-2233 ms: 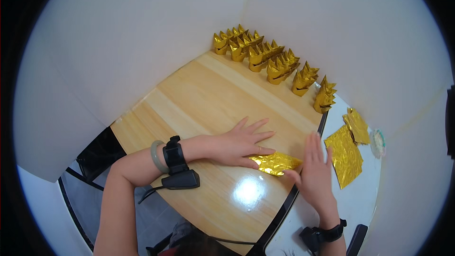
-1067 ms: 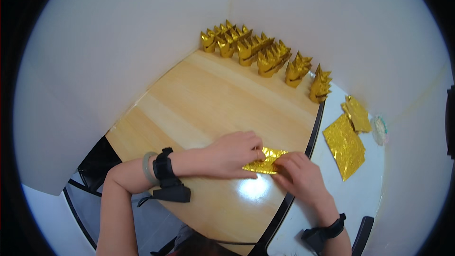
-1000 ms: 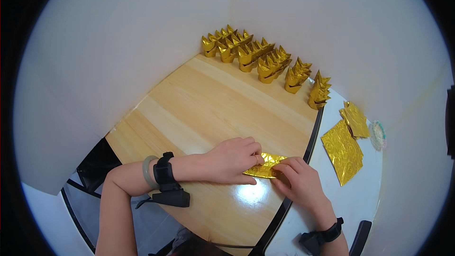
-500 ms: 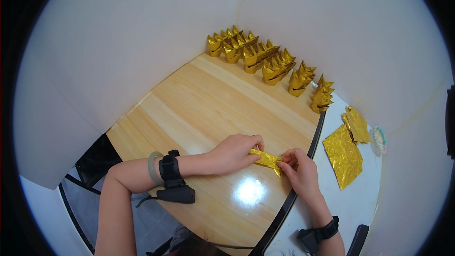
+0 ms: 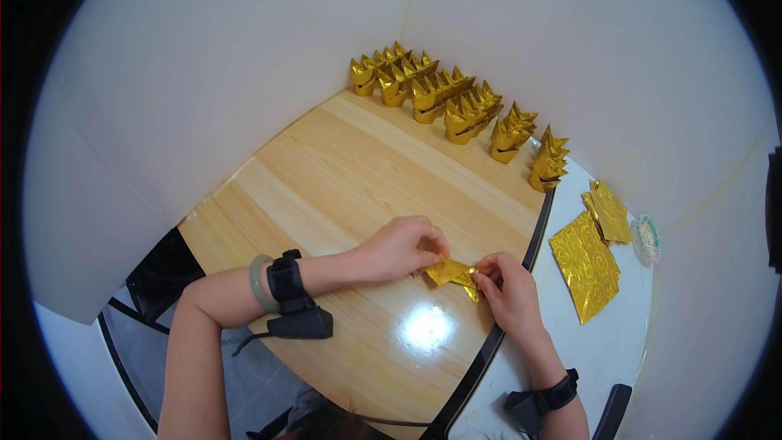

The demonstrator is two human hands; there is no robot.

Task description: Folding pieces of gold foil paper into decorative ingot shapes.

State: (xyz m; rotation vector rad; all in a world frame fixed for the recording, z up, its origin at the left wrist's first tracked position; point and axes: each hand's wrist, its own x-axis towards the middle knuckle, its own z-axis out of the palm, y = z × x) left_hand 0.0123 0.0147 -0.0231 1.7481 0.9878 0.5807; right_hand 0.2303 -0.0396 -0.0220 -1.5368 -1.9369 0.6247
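Whitish round object (image 5: 646, 240) near a pale wall (image 5: 652, 106) — grey floor (image 5: 246, 385) lower left.

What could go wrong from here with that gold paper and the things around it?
The left hand and right hand pinch the gold paper from opposite sides, so uneven pulling might tear or crease it.
The rightmost row of folded gold pieces stands beside the dark table edge, so a bump could topple it.
The large gold sheet lies to the right of the right hand, so a sweep of that arm might shift it.
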